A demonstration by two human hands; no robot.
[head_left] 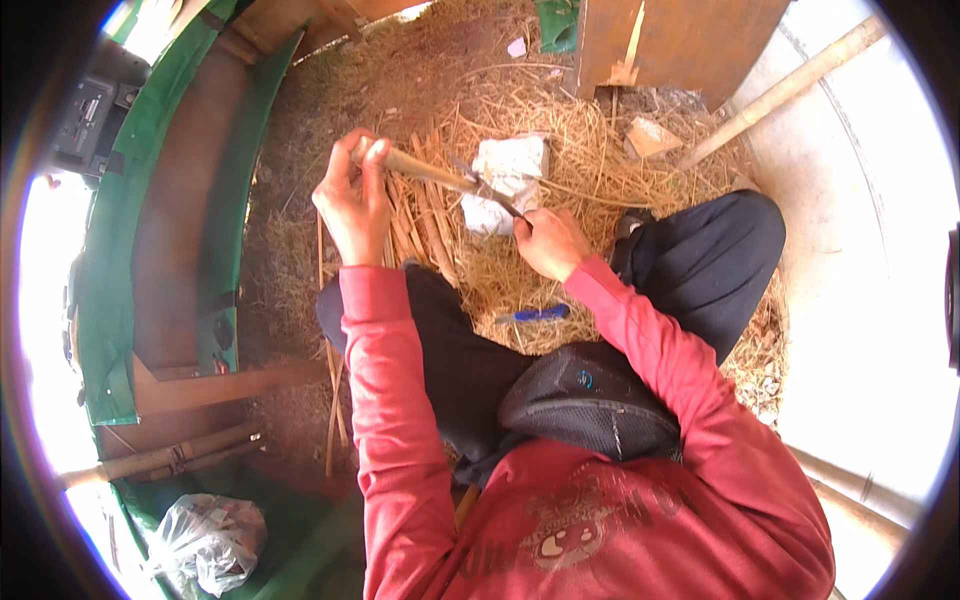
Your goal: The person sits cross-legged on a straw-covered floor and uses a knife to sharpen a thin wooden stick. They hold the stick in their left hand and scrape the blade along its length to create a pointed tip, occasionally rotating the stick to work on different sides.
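My left hand point(355, 200) is closed round one end of a bamboo stick point(425, 172), with the thumb uppermost. The stick points right and slightly down, toward my right hand. My right hand point(552, 242) grips a knife point(500, 199), whose dark, narrow blade slants up and left to the stick's far end. Blade and stick cross there; whether the edge is in the bamboo I cannot tell. Beneath them, a bundle of split bamboo strips point(432, 232) lies on the ground near my left knee. A crumpled white sack point(512, 160) rests just beyond the knife.
Between my legs, a blue box cutter point(538, 314) lies on the straw point(500, 270). On my lap sits a black mesh bag point(590, 405). A wooden board point(680, 45) stands ahead, a bamboo pole point(790, 90) leans right, and a clear plastic bag point(210, 545) lies lower left.
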